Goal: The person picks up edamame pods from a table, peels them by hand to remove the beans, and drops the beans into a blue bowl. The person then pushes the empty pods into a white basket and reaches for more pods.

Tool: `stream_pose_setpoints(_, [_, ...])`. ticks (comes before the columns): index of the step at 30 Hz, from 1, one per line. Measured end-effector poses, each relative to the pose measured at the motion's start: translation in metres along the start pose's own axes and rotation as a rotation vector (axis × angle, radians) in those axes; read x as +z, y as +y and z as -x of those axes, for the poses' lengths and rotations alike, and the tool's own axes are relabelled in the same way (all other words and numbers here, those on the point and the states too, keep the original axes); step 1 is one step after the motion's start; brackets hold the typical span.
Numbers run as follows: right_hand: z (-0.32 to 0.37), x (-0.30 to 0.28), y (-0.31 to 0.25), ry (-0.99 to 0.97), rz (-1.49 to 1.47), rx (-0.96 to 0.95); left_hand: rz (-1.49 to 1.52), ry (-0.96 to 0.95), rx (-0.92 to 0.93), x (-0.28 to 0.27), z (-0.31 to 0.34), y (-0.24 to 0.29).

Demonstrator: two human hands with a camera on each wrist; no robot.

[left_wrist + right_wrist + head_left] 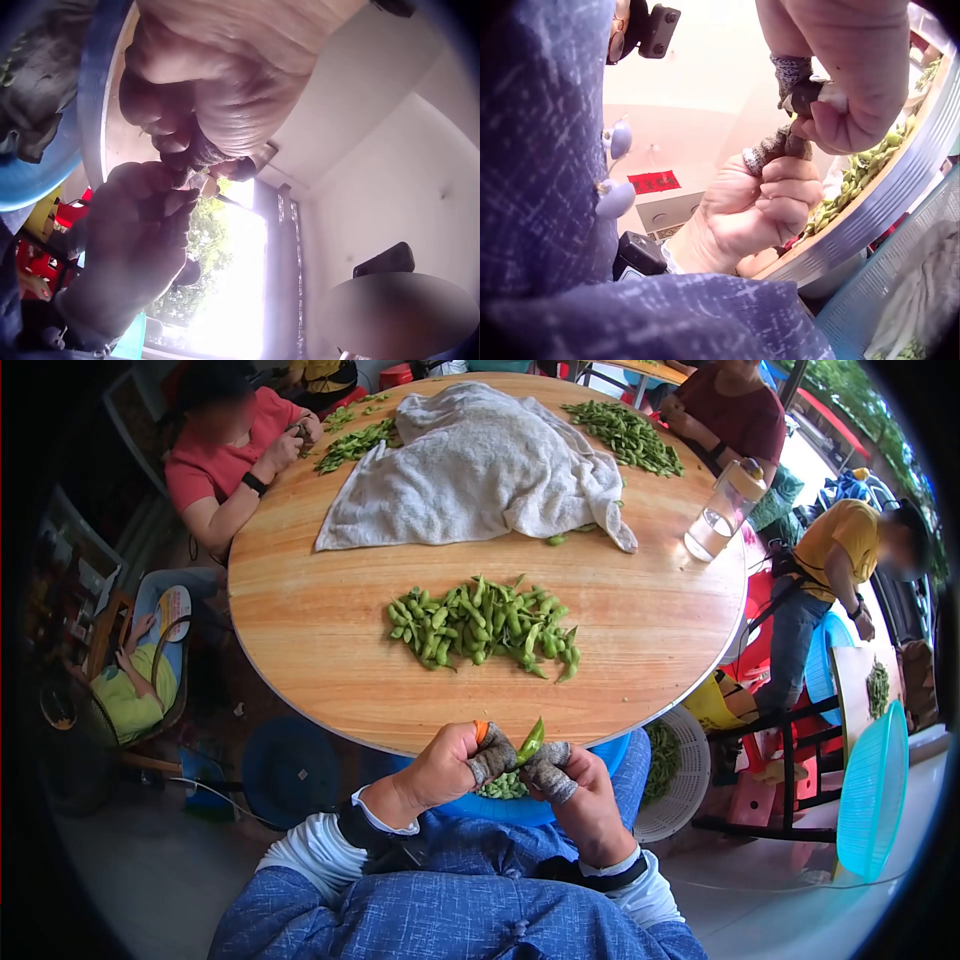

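A green pod [532, 742] is pinched between both hands just off the table's near edge, above a blue basin [510, 810] of green beans [503, 787]. The left hand [440, 765] wears grey wraps on thumb and finger, with an orange band, and grips the pod's lower left part. The right hand [585, 800], with grey wraps too, pinches it from the right. In the left wrist view the left hand [225, 75] and right hand [131, 232] meet fingertip to fingertip. The right wrist view shows the right hand [840, 75] against the left hand [757, 202], the pod mostly hidden.
On the round table [330, 630] lie a pile of pods [480, 622], a grey-white cloth [470, 470], more pods [625, 435] and a bottle [725, 510]. A white basket [680, 770] stands at the right, a dark blue basin [290, 772] at the left. Several people sit around.
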State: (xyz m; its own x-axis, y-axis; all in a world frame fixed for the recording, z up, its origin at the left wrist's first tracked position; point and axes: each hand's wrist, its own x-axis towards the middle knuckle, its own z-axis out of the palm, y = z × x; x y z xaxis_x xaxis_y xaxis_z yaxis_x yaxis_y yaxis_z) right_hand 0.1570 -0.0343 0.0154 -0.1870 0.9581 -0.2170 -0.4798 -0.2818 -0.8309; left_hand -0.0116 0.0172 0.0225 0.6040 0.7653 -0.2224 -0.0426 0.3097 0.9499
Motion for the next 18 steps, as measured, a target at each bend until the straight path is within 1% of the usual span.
stream_pose_setpoints(8, [0.0004,-0.0008,0.0002,0.006,0.039,-0.011,-0.189,-0.017,0.111,0.001,-0.0002,0.0048])
stream_pose_setpoints(13, [0.0003,-0.0022,0.0009,-0.01,0.022,-0.009,-0.161,-0.077,0.075,-0.0028,-0.0003,0.0022])
stream_pose_setpoints(18, [0.0024,0.0052,-0.0033,0.039,0.041,-0.04,-0.094,-0.088,0.054,0.003,0.0,0.0087])
